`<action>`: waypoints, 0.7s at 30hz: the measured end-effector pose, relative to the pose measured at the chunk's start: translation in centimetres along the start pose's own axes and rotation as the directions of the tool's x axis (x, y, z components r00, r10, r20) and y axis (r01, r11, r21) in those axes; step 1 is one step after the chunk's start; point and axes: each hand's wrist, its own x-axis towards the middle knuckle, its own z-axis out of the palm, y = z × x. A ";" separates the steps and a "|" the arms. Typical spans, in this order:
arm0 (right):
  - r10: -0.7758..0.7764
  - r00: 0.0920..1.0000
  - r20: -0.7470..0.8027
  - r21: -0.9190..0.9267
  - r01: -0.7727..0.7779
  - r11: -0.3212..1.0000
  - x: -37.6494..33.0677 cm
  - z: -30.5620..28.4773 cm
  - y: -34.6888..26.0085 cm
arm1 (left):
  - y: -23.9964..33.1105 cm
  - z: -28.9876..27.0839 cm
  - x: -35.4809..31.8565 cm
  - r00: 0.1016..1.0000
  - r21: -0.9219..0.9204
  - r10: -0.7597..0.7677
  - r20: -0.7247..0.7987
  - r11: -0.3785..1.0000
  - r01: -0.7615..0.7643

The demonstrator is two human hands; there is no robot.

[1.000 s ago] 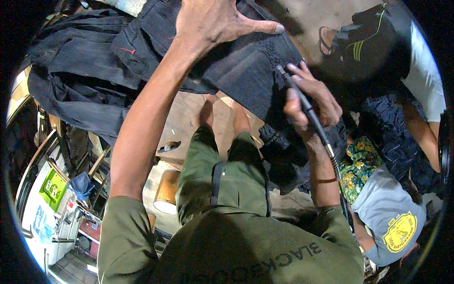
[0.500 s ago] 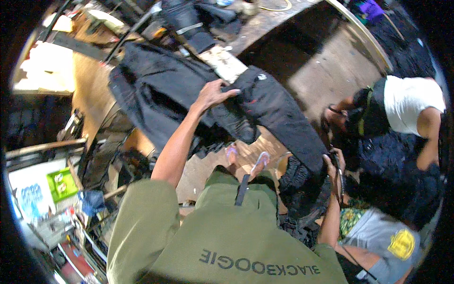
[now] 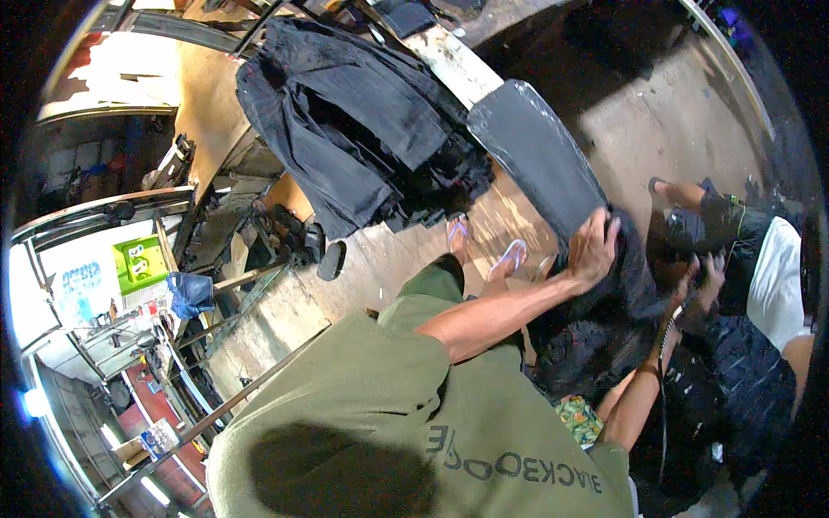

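A narrow padded dark grey board (image 3: 540, 155) with worn pale edges slopes from a whitish plank toward me. My left hand (image 3: 594, 250) is closed on a black garment (image 3: 635, 268) bunched at the board's near end. My right hand (image 3: 685, 293) is farther right, against dark cloth; its fingers are smeared, so what it holds cannot be made out. A coiled cord (image 3: 664, 350) hangs beside that wrist. Left of the board, more black garments (image 3: 345, 121) lie draped in a pile.
A person in a white top (image 3: 775, 276) is close on my right, with black cloth heaped nearby. Behind the board is a brown work surface (image 3: 656, 121). To the left stand a metal-framed rack (image 3: 112, 207), a green panel (image 3: 138, 263) and a dark sandal (image 3: 332, 260) on the floor.
The black garment that lay over the board is now bunched at its near end, leaving the board bare. My left hand moved right and nearer; my right hand moved farther right.
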 end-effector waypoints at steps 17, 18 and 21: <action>0.275 0.932 0.237 0.538 -0.361 0.762 -5.4 6.0 -16.6 | -7.2 -8.5 13.0 0.884 0.384 0.467 -0.003 0.817 -0.430; 0.172 0.935 0.309 0.489 -0.311 0.815 -5.1 6.8 -17.9 | -9.0 -12.2 15.1 0.862 0.381 0.507 0.005 0.796 -0.470; -0.009 0.898 0.440 0.625 -0.299 0.720 -3.8 10.4 -23.4 | -10.7 -22.5 22.5 0.833 0.331 0.552 -0.032 0.793 -0.512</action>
